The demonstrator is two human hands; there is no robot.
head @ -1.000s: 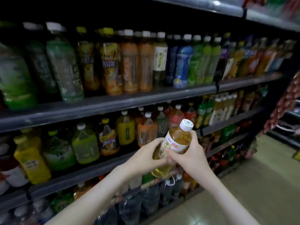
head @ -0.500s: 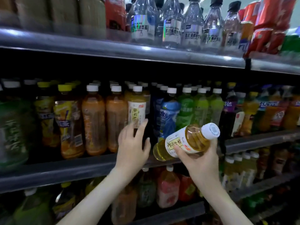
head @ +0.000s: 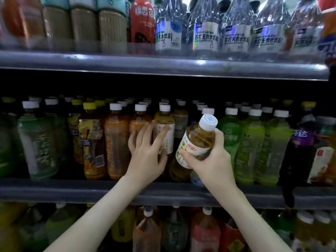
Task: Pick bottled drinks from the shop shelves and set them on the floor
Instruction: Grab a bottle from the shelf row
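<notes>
Light falls from above, leaving a small white glare spot on the rounded front edge of the upper shelf (head: 163, 67) and glints on the clear water bottles (head: 206, 31). Under that shelf a black band of shadow swallows the rear rows of caps. The left hand (head: 145, 157), the right hand (head: 209, 161) and the held bottle (head: 197, 140) are evenly lit and fairly sharp. Bottles toward the left and right margins are smeared, the bottom row is dim and soft, and shelf lines bow at the edges.
</notes>
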